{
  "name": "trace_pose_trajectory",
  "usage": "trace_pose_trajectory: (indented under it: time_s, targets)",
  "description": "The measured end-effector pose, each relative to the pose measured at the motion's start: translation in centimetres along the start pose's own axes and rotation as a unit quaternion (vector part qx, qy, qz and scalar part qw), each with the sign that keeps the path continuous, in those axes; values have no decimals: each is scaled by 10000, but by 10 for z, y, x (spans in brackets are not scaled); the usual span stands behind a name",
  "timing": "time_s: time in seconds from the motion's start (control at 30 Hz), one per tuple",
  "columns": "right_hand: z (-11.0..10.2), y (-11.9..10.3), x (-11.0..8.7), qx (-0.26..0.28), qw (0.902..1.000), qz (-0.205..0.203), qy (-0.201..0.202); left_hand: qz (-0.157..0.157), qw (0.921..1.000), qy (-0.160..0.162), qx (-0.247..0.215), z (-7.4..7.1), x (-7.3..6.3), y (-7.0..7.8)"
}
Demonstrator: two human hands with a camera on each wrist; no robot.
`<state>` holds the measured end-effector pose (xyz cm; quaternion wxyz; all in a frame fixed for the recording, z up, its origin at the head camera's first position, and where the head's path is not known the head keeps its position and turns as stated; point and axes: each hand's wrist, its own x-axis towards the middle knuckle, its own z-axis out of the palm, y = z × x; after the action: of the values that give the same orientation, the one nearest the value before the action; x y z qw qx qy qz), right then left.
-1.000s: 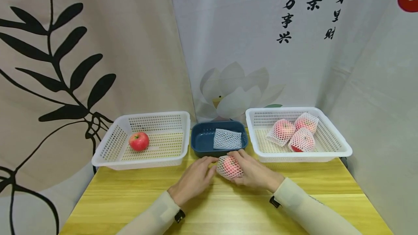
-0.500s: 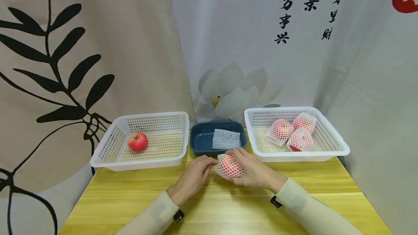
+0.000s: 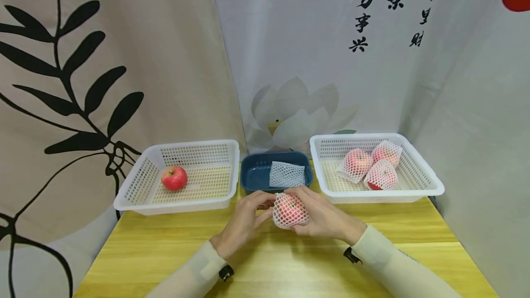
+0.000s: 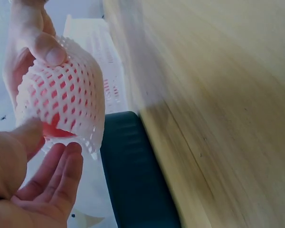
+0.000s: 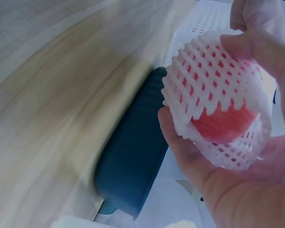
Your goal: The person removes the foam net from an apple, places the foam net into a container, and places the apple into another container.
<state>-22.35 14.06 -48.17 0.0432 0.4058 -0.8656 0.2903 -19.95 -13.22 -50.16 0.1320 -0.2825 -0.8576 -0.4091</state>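
A red apple in a white foam net (image 3: 291, 211) is held up close over the table's middle. My right hand (image 3: 327, 215) grips it from the right, thumb and fingers around the net. From the left, my left hand (image 3: 244, 220) reaches the net's edge. In the left wrist view its thumb and fingers (image 4: 69, 164) are at the net's open end, where a patch of bare red apple skin shows. The right wrist view shows the netted apple (image 5: 213, 90) between the right thumb and fingers, with red skin at the other open end.
Behind the hands stands a dark blue basin (image 3: 258, 164) with a flat foam net (image 3: 286, 175) in it. A white basket (image 3: 225, 199) at left holds one bare red apple (image 3: 174, 178). Three netted apples (image 3: 381, 175) lie in the right white basket (image 3: 422, 187). The wooden table (image 3: 281, 266) spreads in front.
My left hand's fingers have lifted and spread a little at the net's left edge. The netted apple has turned slightly in my right hand. Baskets and basin stay put.
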Motion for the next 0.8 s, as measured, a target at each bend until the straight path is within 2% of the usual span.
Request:
trace_pose_trajectory:
  time_s: [0.33,0.43,0.6,0.8]
  targets:
    - [-3,-6,0,239,9997,-30,-83,177,9968,-452,-639,2,0,4]
    - [-3,-8,0,293,9995,-16,-82,252,9963,-527,-624,4,0,5]
    - [-3,-9,1,328,9994,-87,-58,188,9967,-645,-465,5,0,7]
    - [-4,-9,2,376,9992,-95,-67,266,9967,-675,-354,5,0,6]
